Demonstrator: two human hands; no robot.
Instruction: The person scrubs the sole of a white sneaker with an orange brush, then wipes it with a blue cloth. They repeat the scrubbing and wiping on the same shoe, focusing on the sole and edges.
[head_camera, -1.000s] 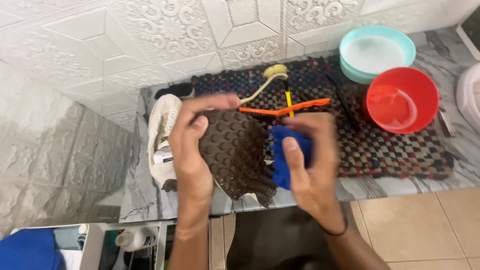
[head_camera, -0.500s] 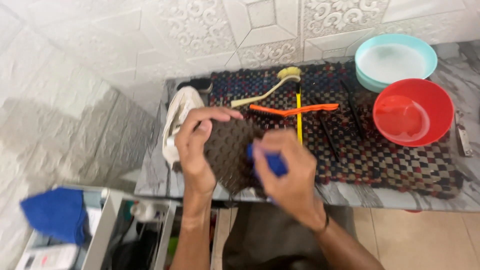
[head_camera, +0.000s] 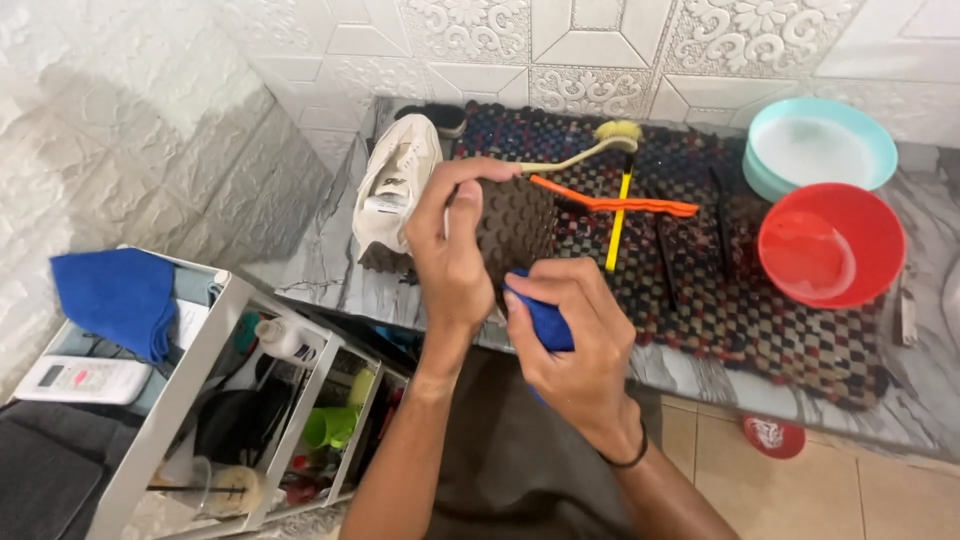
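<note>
Marble tabletop (head_camera: 300, 270) carried a woven mat (head_camera: 760, 300) and a white shoe (head_camera: 395, 185); above its near edge, the left hand (head_camera: 450, 255) gripped a brown studded sole (head_camera: 512, 225), while the right hand (head_camera: 575, 335) clutched a blue cloth (head_camera: 545, 320) against it

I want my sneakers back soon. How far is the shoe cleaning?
Done: nothing looks finished. In hand: the left hand holds a brown studded sole while the right hand presses a blue cloth on it. Left: the white shoe lies on the counter; the brushes rest on the mat.
</note>
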